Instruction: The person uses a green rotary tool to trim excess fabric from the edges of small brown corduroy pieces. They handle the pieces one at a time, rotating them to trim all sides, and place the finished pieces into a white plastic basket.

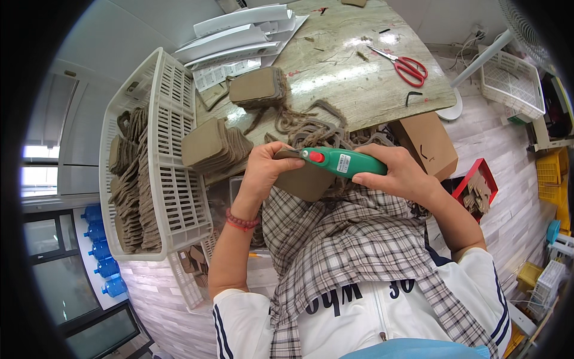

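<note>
- Work surface: pale, glossy table [353, 90], marked with scraps and glare.
- On it, to the right: red-handled scissors [411, 70], blades apart, with a black bent key [412, 97] near the edge.
- Far left of the surface: white papers [239, 48] in an uneven pile. A stack of brown pads [257, 87] sits nearer the person; a second, leaning stack [215, 146] stands at the near left edge, beside tangled offcuts [311, 125].
- Left of the table: white slotted crate [185, 239] loaded with brown pieces [140, 185].
- Room: pale plank-patterned floor [161, 284]; blue water bottles [101, 248] in a row at left; at right, a fan [526, 30], a cardboard box [430, 149] and a red-walled tray [494, 185] of brown bits.
- Left hand [263, 170]: pinching a brown pad [305, 184] at its upper edge, above the lap.
- Right hand [397, 170]: wrapped around the rear of a green handheld tool [359, 163] with a red button [317, 157]. Its tip points at the pinched edge; contact appears likely but the fingers obscure it.
- Markings: white label [343, 164] on the tool, print too small to read; printed lines on the papers; large dark lettering on the white top [359, 311], partly covered by a checked apron [341, 245].
</note>
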The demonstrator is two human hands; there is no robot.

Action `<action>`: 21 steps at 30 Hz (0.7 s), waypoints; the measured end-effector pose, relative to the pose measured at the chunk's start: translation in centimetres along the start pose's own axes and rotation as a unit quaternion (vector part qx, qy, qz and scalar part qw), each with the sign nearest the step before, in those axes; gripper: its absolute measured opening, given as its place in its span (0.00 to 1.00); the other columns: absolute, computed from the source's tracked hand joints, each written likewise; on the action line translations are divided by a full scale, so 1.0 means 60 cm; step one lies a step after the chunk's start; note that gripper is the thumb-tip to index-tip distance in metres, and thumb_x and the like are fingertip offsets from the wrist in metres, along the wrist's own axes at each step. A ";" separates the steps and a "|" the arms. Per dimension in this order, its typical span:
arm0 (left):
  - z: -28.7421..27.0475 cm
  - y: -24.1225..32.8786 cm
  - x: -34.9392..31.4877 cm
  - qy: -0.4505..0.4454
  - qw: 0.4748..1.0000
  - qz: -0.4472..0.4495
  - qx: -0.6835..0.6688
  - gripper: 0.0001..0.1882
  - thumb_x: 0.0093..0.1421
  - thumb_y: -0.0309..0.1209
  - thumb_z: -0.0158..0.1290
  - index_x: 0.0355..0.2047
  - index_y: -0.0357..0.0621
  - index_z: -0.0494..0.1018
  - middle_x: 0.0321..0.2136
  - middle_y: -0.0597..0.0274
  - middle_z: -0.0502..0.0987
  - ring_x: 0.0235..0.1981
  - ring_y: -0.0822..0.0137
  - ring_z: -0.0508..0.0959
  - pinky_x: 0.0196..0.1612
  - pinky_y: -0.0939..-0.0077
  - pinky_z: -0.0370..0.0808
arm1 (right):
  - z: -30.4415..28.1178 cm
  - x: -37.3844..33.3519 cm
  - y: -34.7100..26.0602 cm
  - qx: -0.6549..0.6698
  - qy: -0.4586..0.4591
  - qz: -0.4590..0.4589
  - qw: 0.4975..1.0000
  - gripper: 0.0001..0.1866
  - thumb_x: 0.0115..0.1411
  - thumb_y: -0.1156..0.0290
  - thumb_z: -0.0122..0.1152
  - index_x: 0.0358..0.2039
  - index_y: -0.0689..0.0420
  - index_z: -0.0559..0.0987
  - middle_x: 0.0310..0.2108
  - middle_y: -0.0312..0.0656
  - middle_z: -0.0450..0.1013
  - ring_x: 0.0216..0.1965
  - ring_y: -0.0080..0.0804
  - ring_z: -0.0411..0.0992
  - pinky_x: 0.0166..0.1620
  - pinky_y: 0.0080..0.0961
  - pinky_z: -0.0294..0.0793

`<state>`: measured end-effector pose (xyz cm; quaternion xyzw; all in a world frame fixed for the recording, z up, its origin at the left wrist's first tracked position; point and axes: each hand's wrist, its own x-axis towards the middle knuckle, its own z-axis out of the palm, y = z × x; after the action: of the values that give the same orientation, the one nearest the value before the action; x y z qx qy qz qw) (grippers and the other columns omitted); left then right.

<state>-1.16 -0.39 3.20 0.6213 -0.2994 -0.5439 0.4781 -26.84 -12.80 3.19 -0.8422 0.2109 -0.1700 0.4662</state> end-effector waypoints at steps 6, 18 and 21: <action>-0.002 -0.035 0.013 0.039 0.998 0.024 -0.043 0.08 0.52 0.20 0.60 0.34 0.37 0.75 0.30 0.63 0.79 0.30 0.76 0.78 0.32 0.81 0.75 | 0.009 0.024 0.014 0.047 0.047 0.053 0.996 0.25 0.54 0.52 0.66 0.42 0.60 0.77 0.26 0.47 0.76 0.27 0.36 0.76 0.33 0.30 0.74; -0.008 -0.091 -0.020 0.071 0.971 0.049 -0.224 0.13 0.55 0.17 0.55 0.38 0.40 0.65 0.36 0.56 0.77 0.36 0.68 0.79 0.41 0.73 0.78 | -0.001 -0.011 0.009 0.040 0.003 0.070 0.997 0.25 0.54 0.53 0.65 0.43 0.61 0.78 0.29 0.46 0.76 0.30 0.32 0.75 0.36 0.27 0.74; 0.017 -0.075 -0.034 0.057 0.971 0.007 -0.234 0.20 0.54 0.16 0.54 0.48 0.37 0.64 0.38 0.57 0.77 0.42 0.67 0.77 0.47 0.72 0.76 | 0.003 0.007 0.014 0.067 0.070 0.120 0.988 0.24 0.55 0.53 0.64 0.41 0.61 0.78 0.26 0.45 0.75 0.28 0.30 0.74 0.34 0.26 0.73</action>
<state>-3.25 2.77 -0.08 0.5202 -0.1408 -0.5590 0.6302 -26.57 -13.28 2.41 -0.7641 0.3301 -0.1849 0.5225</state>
